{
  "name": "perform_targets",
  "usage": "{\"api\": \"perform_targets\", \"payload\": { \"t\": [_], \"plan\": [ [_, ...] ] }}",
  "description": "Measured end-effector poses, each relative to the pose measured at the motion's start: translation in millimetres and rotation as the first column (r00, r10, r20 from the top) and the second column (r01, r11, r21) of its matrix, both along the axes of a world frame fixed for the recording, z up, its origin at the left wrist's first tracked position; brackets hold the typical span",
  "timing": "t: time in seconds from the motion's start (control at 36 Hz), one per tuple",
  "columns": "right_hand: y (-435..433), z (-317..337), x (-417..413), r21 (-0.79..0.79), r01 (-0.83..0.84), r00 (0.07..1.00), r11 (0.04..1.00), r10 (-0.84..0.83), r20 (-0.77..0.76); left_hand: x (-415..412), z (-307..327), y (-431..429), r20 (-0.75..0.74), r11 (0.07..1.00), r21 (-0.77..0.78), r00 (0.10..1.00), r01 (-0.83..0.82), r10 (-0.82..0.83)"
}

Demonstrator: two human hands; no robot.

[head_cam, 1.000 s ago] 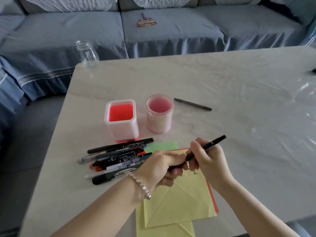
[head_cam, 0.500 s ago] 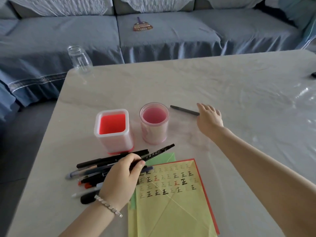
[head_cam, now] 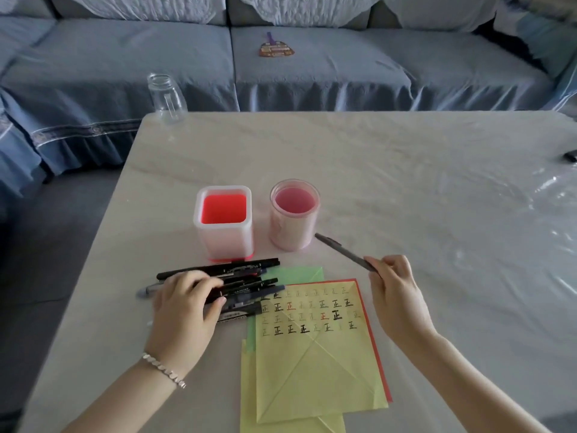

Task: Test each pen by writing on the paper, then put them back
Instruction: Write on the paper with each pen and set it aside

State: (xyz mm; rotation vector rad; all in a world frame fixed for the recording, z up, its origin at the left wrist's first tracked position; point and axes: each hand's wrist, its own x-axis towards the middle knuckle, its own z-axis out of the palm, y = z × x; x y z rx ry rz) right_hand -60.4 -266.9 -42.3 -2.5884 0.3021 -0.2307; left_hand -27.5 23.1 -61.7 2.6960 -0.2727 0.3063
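A yellow paper [head_cam: 315, 367] with rows of written marks lies near the front edge, over green and red sheets. Left of it sits a pile of several pens [head_cam: 237, 289]. My left hand [head_cam: 184, 310] rests on that pile, fingers curled over the pens. My right hand [head_cam: 396, 295] holds a thin dark pen [head_cam: 340, 251] by its near end, above the table, its far tip pointing toward the round pink holder [head_cam: 295, 215]. A square red-and-white holder [head_cam: 223, 225] stands to the left of the round one. Both holders look empty.
A clear glass jar [head_cam: 167, 98] stands at the table's far left corner. A small dark object [head_cam: 570, 156] lies at the right edge. A blue sofa [head_cam: 312, 67] runs behind the table, with a small fan [head_cam: 276, 50] on its seat.
My left hand laid the tested pen on the pile and now rests there. My right hand reached to the far pen, picked it up and brought it back toward the paper.
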Motion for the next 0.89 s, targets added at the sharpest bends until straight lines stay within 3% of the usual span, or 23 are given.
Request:
{"api": "perform_targets", "payload": {
  "t": [0.06, 0.14, 0.17, 0.19, 0.25, 0.28, 0.31, 0.33, 0.42, 0.53, 0.67, 0.81, 0.89],
  "plan": [
    [9, 5, -14, 0.148, 0.075, 0.997, 0.986, -0.078, 0.017, -3, 4, -3, 0.050, 1.000, -0.024, 0.999, -0.020, 0.021],
    [25, 13, -27, 0.466, 0.159, 0.987, 0.870, -0.159, -0.041, -12, 16, -17, 0.067, 0.978, -0.155, 0.990, 0.136, -0.127],
    [30, 17, -29, 0.619, 0.181, 0.982, 0.764, -0.170, -0.077, -16, 22, -23, 0.014, 0.954, -0.240, 0.983, 0.181, -0.183],
    [35, 21, -31, 0.779, 0.204, 0.977, 0.593, -0.169, -0.127, -21, 28, -30, -0.055, 0.923, -0.330, 0.972, 0.198, -0.228],
    [43, 29, -34, 0.956, 0.234, 0.970, 0.177, -0.107, -0.217, -31, 36, -45, -0.208, 0.860, -0.475, 0.926, 0.185, -0.314],
    [47, 31, -35, 0.972, 0.231, 0.971, 0.046, -0.079, -0.227, -37, 38, -52, -0.259, 0.839, -0.513, 0.900, 0.180, -0.351],
    [51, 32, -37, 0.976, 0.216, 0.975, -0.003, -0.059, -0.215, -41, 40, -59, -0.289, 0.823, -0.538, 0.877, 0.182, -0.383],
    [56, 32, -39, 0.980, 0.198, 0.979, 0.018, -0.047, -0.197, -45, 41, -64, -0.300, 0.809, -0.556, 0.862, 0.190, -0.408],
    [69, 30, -48, 0.960, 0.151, 0.988, 0.236, -0.023, -0.150, -55, 41, -75, -0.305, 0.784, -0.575, 0.828, 0.233, -0.470],
    [77, 28, -57, 0.920, 0.053, 0.998, 0.388, 0.015, -0.064, -62, 37, -77, -0.260, 0.783, -0.539, 0.824, 0.310, -0.504],
    [77, 25, -62, 0.903, 0.083, 0.994, 0.421, 0.025, -0.103, -66, 34, -74, -0.249, 0.761, -0.493, 0.770, 0.422, -0.588],
    [85, 17, -64, 0.800, 0.111, 0.994, 0.590, -0.068, -0.088, -69, 32, -75, -0.299, 0.739, -0.507, 0.714, 0.444, -0.633],
    [91, 14, -63, 0.796, 0.138, 0.990, 0.590, -0.108, -0.092, -72, 31, -75, -0.288, 0.740, -0.505, 0.722, 0.443, -0.629]
  ]
}}
